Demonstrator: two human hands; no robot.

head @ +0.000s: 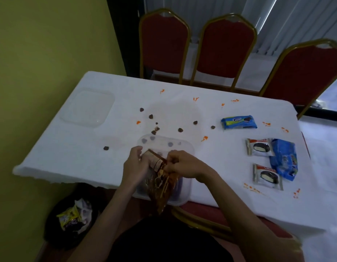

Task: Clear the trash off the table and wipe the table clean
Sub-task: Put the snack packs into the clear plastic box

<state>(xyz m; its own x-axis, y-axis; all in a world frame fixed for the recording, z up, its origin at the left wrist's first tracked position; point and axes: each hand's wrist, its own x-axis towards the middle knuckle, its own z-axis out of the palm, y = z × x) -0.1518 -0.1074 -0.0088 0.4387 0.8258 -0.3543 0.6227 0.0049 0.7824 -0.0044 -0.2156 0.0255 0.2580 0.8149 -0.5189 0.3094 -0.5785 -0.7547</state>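
I am gripping a brown snack bag (pixel 161 183) with both sets of fingers, above the near edge of the counter (pixel 69 148). My left fingers (pixel 137 151) are curling round the bag's upper left edge and my right fingers (pixel 171 160) are pinching its top right corner, so both are clamped on the bag. The bag is hanging tilted, its lower end reaching down past the counter edge toward my lap. It is hanging in front of a clear plastic container (pixel 185 146), which is resting at the near edge of the counter with a few dark pieces showing inside.

Dark chocolate pieces (pixel 151 116) are lying scattered on the white cover beyond the container, and orange smears (pixel 204 138) are showing across the far and right parts. A clear lid (pixel 88 107) is lying near the far left corner. To my right a blue cookie pack (pixel 239 122) is lying alone, and nearer me two white snack packs (pixel 259 147) are lying just beside a crumpled blue wrapper (pixel 284 159). On the floor to my left a dark bin (pixel 50 220) is holding yellow and white wrappers (pixel 73 216). Three red chairs (pixel 164 44) are standing along the far side.
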